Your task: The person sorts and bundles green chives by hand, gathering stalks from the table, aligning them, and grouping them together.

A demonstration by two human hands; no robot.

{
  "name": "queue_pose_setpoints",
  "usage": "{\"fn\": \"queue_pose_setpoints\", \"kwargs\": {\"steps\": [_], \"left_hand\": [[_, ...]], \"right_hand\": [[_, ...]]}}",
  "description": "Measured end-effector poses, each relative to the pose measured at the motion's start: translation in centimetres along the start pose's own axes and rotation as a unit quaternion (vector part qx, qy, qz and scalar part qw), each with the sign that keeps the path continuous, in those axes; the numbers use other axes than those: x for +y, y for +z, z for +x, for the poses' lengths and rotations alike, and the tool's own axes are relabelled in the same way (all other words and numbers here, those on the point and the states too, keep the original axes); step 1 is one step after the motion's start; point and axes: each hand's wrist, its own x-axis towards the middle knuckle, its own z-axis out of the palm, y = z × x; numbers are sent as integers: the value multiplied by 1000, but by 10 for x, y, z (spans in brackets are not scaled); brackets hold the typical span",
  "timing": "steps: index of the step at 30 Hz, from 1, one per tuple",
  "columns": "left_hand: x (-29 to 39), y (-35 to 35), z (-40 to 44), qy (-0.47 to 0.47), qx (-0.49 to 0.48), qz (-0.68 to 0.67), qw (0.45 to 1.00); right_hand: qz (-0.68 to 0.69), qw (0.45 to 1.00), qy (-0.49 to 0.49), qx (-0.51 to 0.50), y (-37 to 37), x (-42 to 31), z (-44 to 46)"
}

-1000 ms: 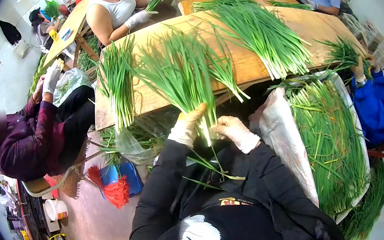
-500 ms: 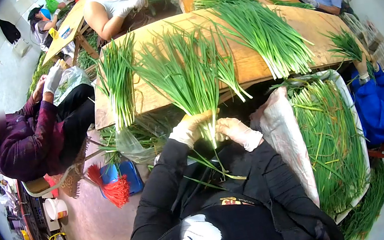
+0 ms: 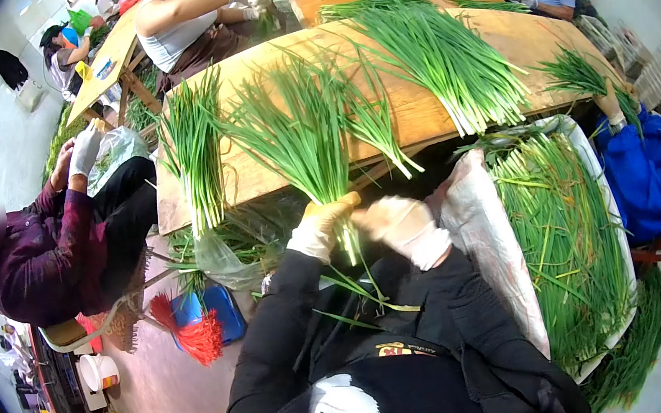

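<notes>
My gloved left hand (image 3: 322, 230) is closed around the pale stems of a bunch of garlic chives (image 3: 307, 146). The bunch's green leaves fan out over the table's near edge, and its stem ends poke out below my fist. Just right of the stems is my gloved right hand (image 3: 401, 229), smeared by motion, so its fingers cannot be made out. A small loose group of chives (image 3: 384, 135) lies on the table to the right of the bunch. Some stray leaves (image 3: 364, 293) rest across my lap.
The wooden table (image 3: 260, 184) bears a chive bundle (image 3: 197, 158) at left and a bigger pile (image 3: 454, 62) at right. A lined crate of chives (image 3: 566, 249) stands by my right side. Red ties (image 3: 194, 331) hang over a blue stool (image 3: 223, 310). Several people sit around.
My right hand has moved slightly up and left, now blurred beside the stems. The bunch in my left hand looks gathered more tightly. The person across the table has shifted their arms.
</notes>
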Motion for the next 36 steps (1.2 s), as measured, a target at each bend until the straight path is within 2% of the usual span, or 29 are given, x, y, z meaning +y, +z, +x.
{"fn": "queue_pose_setpoints", "kwargs": {"steps": [1, 3, 4, 5, 6, 7, 9, 10, 11, 13, 15, 16, 17, 18, 19, 20, 21, 23, 25, 27, 29, 31, 33, 34, 35, 36], "left_hand": [[6, 2, -6, -2, -15, -33, 999], [12, 0, -7, -4, -38, -132, 991], [22, 4, -11, -30, -61, -172, 983], [33, 5, -16, -38, -156, -209, 965], [40, 11, -23, -23, -178, -253, 951], [53, 21, -34, -7, -200, -296, 934], [63, 27, -38, 63, -228, -267, 934], [64, 27, -35, 67, -204, -244, 946], [62, 24, -30, 72, -178, -222, 956], [43, 6, -8, 59, -186, -199, 960], [30, 0, 2, -21, -172, -309, 935], [22, -3, 6, -31, -127, -312, 941], [18, -1, 7, -40, -110, -314, 942], [9, -5, 12, -40, -95, -277, 955], [4, -9, 19, -34, -81, -240, 967], [11, 4, 9, -17, -29, -203, 979], [17, 16, -3, 8, -1, -169, 986], [23, 20, -8, -51, 26, -151, 987], [20, 17, -3, -11, 24, -126, 992], [16, 7, -1, -40, 26, -76, 996], [17, 11, -7, -39, 28, -94, 994], [14, 16, -11, -39, 26, -111, 993], [14, 20, -12, -38, 62, -108, 991], [12, 20, -6, 2, 93, -100, 991], [12, 18, -3, 2, 93, -100, 991], [11, 17, -1, 36, 97, -76, 992]], "right_hand": [[-35, 993, 32, 107, -28, -6, 2], [-57, 973, 167, 148, -51, 9, 9], [-86, 974, 172, 118, -51, 22, 12], [-115, 974, 176, 88, -48, 34, 16], [-111, 968, 220, -39, -47, 44, 24], [-126, 965, 216, -76, -27, 66, 30], [105, 947, 282, -114, -44, 75, 37], [189, 943, 273, -23, -61, 69, 35], [248, 941, 210, 91, -70, 70, 31], [252, 911, 268, 184, -115, 28, 24], [266, 886, 251, 284, -109, 12, 17], [488, 793, 215, 293, -71, 30, 20], [416, 887, 65, 190, -38, 48, 18], [451, 842, 297, 1, -36, 30, 13], [407, 873, 268, 26, -25, 27, 7], [468, 843, 260, 61, -12, 21, 4], [466, 843, 266, 35, -2, 17, -1], [418, 886, 192, 66, 15, 5, -8], [406, 885, 225, 25, 22, -3, -11], [455, 866, 205, -26, 20, -4, -13], [520, 832, 193, -23, 12, -6, -4], [463, 859, 212, -47, 13, 5, 8], [259, 961, 74, 65, 22, 7, 11], [185, 973, 51, 128, 25, 3, 11], [109, 976, 29, 188, 28, -1, 8], [78, 973, 46, 210, 28, -4, 3]]}}
